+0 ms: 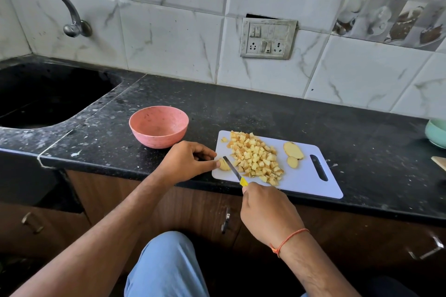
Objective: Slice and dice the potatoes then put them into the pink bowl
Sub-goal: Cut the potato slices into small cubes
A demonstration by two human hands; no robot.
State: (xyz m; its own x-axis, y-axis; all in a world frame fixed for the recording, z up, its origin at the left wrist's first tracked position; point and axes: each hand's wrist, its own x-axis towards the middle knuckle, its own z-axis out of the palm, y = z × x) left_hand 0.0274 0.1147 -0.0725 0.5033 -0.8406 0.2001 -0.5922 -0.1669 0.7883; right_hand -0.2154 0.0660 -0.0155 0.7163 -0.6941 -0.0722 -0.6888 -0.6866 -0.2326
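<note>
I see most of the dicing done: a pile of cubes (255, 158) sits on the board (301, 176). My left hand (185, 161) pinches a small potato piece (224, 165), my right (268, 212) grasps the knife (235, 171). Two slices (292, 153) wait uncut; the bowl (158, 126) holds nothing.

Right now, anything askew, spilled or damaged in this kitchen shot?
Yes. The switch plate on the tiled wall hangs crooked, with a dark gap showing above it. One stray potato cube lies apart from the diced pile on the cutting board. The pink bowl is empty.
</note>
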